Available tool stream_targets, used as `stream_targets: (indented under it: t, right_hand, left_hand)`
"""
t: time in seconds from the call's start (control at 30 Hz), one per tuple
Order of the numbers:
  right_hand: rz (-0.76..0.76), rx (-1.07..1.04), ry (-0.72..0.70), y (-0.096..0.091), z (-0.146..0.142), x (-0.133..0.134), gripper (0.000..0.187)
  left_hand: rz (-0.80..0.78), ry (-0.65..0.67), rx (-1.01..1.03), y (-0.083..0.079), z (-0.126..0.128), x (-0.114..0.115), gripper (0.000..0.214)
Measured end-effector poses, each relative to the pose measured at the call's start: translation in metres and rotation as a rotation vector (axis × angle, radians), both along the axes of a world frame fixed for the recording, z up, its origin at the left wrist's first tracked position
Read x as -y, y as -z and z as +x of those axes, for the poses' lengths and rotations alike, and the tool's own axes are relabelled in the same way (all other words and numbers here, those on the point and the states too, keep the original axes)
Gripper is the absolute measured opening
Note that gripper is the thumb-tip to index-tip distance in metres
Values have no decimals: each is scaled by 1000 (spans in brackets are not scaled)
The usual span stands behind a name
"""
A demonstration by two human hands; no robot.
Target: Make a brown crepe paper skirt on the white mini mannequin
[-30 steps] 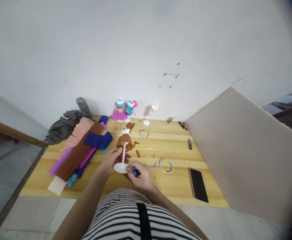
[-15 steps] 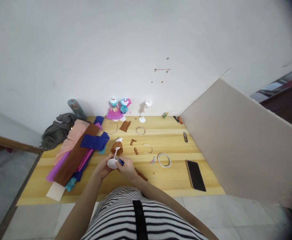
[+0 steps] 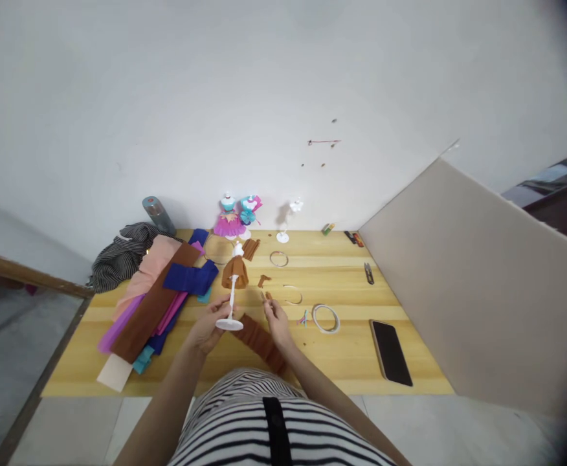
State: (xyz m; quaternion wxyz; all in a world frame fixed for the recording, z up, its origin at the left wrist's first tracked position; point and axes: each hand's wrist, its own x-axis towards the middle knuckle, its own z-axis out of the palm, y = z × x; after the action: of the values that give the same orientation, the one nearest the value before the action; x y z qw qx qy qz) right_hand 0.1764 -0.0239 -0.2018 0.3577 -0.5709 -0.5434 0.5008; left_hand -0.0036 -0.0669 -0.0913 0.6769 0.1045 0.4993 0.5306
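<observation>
White stand [image 3: 233,294]: held low in left hand [image 3: 210,327], could tip if pinched loosely; cannot tell grip of right hand [image 3: 277,321], beside brown cloth [image 3: 260,343].

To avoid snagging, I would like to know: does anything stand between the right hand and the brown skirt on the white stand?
Nothing visible does: between the right hand and the brown skirt, only tabletop shows. A small brown scrap lies just beyond.

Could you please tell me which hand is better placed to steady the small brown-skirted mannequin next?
Probably the left hand: it holds the mannequin near its base, while the right hand is apart from it.
</observation>
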Motion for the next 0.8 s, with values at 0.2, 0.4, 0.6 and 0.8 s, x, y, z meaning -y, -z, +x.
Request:
stream_targets:
  t: [0.2, 0.4, 0.6, 0.8]
  right_hand:
    - [-151, 551, -170, 22, 49, -5, 20]
    - [-55, 691, -242, 1, 60, -12, 24]
    - [174, 462, -15, -56, 58, -31, 22]
    - [566, -82, 344, -178, 58, -3, 14]
  left_hand:
    - [227, 259, -108, -74, 25, -5, 61]
    - [420, 365, -246, -106, 47, -17, 52]
    - [435, 351, -209, -122, 64, -22, 38]
    - [440, 294, -325, -131, 77, -25, 28]
